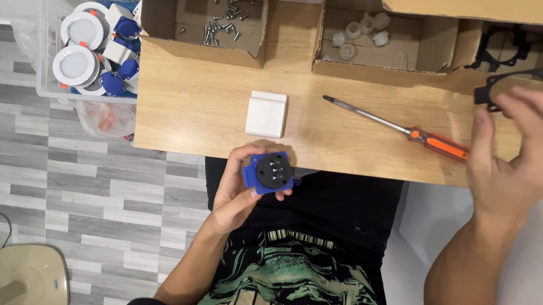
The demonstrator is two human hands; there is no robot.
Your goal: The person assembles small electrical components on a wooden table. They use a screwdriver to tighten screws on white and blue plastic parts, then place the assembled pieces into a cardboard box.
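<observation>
Tabletop (222, 94) carries three cardboard boxes: w/ screws (224, 18), w/ white caps (359, 32), w/ black frames (502, 47). Left hand (241, 184) grips blue socket part (268, 172) at tabletop edge; right hand (521, 159) pinches black frame (511, 85) near screwdriver (399, 127).

I see two things in my hands. The first is a small blue socket module (269, 172), square in outline, with a round black face in its middle and small metal contacts on that face. It is held in my left hand (237, 187), fingers wrapped around its sides, just in front of the near edge of the table and above my lap. The black face looks up toward me, a little tilted. The second is a thin black plastic frame (511, 85), a ring shape with small corner tabs. My right hand (518, 155) pinches it at its lower edge, in the air over the right end of the table.
</observation>
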